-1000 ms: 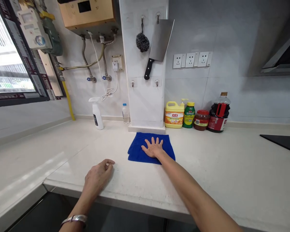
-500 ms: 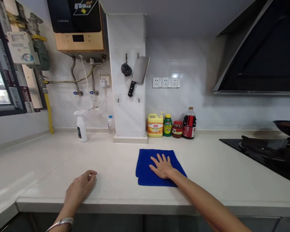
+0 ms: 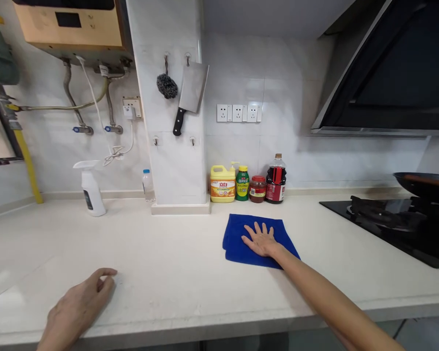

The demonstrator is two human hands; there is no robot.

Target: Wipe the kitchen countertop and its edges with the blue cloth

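My right hand [image 3: 260,241] lies flat with its fingers spread on a blue cloth [image 3: 237,248], pressing it to the white countertop [image 3: 168,273]. The cloth is spread out, with a folded lower left corner. Near the counter's front edge, at the left, my left hand [image 3: 82,302] rests on the surface. Its index finger and thumb are loosely bent with a gap between them, nothing visible in it; the other fingers are mostly hidden.
Along the wall stand a white spray bottle [image 3: 91,195], a clear bottle [image 3: 148,187], a yellow detergent jug [image 3: 223,187], a green bottle [image 3: 242,185], a red-lidded jar [image 3: 258,190] and a dark sauce bottle [image 3: 276,183]. A cleaver [image 3: 193,87] hangs above. The black stove [image 3: 398,229] is at right.
My right hand has slid the blue cloth to the right along the counter. The view has turned right and come closer; my left hand still rests on the counter.
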